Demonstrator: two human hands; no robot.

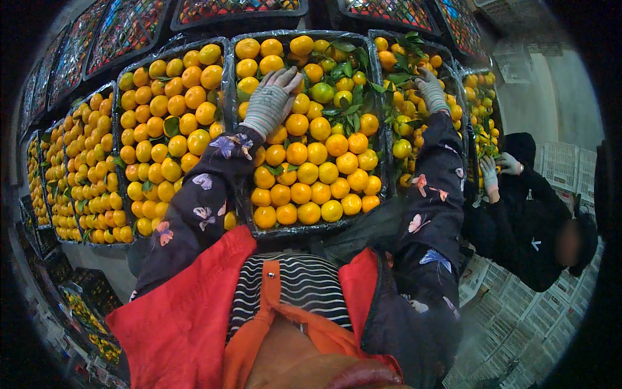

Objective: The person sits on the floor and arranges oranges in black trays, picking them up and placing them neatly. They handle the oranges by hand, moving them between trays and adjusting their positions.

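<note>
My left hand (272, 99), in a grey striped knit glove, lies on mandarins in the upper left of the middle plastic-lined crate (318, 232). Whether its fingers grip a fruit cannot be told. Orange mandarins (308, 172) stand in rows across that crate's lower part; looser fruit with green leaves (352, 104) fills its upper right. My right hand (431, 90), gloved alike, reaches into the crate to the right, among small mandarins with leaves (403, 124). Its fingertips are partly hidden by fruit and leaves.
To the left stand more crates of mandarins in rows (170, 126). Black crates under netting (238, 10) line the back. On the right a co-worker (525, 228) in dark clothes has gloved hands at another fruit crate (481, 114). White plastic crates (525, 311) stand at the lower right.
</note>
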